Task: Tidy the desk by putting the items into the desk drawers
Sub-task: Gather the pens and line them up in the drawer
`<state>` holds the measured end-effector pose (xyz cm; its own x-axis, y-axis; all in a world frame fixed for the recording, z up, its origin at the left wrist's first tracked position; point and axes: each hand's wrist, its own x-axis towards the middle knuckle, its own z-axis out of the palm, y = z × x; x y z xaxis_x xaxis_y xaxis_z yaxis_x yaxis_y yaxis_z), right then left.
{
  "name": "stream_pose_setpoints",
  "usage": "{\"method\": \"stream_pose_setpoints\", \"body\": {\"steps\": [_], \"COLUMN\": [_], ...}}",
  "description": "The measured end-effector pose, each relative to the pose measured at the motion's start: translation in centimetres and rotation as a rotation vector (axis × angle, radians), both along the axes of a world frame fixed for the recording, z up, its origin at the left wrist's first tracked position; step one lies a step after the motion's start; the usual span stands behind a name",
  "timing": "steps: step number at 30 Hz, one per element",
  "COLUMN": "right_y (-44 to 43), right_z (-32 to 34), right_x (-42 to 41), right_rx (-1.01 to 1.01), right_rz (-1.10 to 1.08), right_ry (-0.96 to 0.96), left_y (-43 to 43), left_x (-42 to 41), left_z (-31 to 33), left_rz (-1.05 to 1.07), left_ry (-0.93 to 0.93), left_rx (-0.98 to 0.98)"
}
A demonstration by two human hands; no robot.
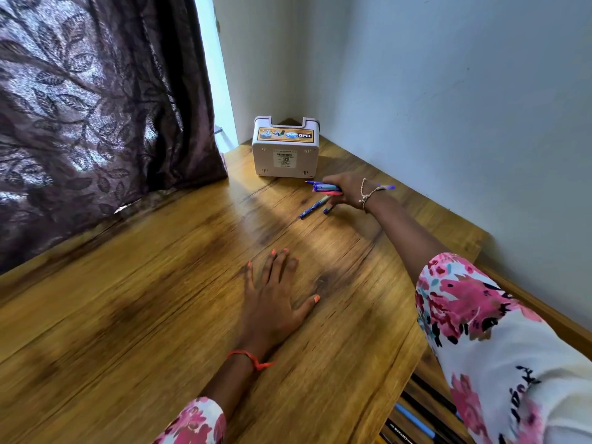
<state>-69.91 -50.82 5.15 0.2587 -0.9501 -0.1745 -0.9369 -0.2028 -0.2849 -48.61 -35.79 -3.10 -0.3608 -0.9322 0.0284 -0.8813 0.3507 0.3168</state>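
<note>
1. Head view: a wooden desk (144, 315) fills the corner between a pale wall (448, 91) and a dark leaf-patterned curtain (96, 123). A white box (285, 147) stands at the back.
2. The right hand (347, 192) grips a bundle of pens (326, 188) near the box. Loose pens (315, 206) lie just beside it.
3. The left hand (275, 296) rests flat on the desk, fingers straight.
4. An open drawer (431, 370) at lower right holds pencils (416, 423).

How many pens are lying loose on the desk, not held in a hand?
2. A blue pen lies beside the right hand's fingers; a second pen pokes out beneath them. The pen bundle it grips, or the hand, may hide more.
</note>
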Motion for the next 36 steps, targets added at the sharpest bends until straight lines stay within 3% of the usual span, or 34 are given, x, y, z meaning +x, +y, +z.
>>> {"method": "stream_pose_setpoints", "body": {"steps": [5,10,20,23,28,30,33,34,36], "right_y": [-0.7,-0.4,7.5,12.8,23.9,28.9,35.3,37.2,40.3], "right_z": [-0.1,-0.3,-0.3,0.7,2.4,2.6,2.4,2.1,1.3], "right_x": [0.0,-0.1,-0.6,-1.4,-4.2,-5.4,-6.7,-7.0,-7.2], "right_rx": [0.245,0.159,0.232,0.210,0.104,0.145,0.243,0.250,0.251], "right_rz": [-0.035,-0.068,-0.039,-0.125,-0.503,-0.632,-0.749,-0.790,-0.846], "right_ry": [0.084,0.164,0.224,0.101,-0.458,-0.641,-0.853,-0.887,-0.911], "left_y": [0.0,0.1,0.2,0.4,1.1,2.7,9.0,11.9,17.8], "left_x": [0.1,0.0,-0.2,-0.3,-0.6,-2.2,-6.3,-7.9,-10.8], "left_z": [0.0,0.1,0.0,0.3,1.2,2.5,4.7,5.3,6.2], "left_rz": [-0.001,0.001,0.006,0.005,0.021,0.059,-0.026,-0.068,-0.060], "left_ry": [-0.005,-0.018,0.008,0.028,-0.027,0.141,0.535,0.653,0.898], "left_rx": [0.001,0.002,-0.037,-0.059,0.019,0.070,0.101,0.242,0.818]}}
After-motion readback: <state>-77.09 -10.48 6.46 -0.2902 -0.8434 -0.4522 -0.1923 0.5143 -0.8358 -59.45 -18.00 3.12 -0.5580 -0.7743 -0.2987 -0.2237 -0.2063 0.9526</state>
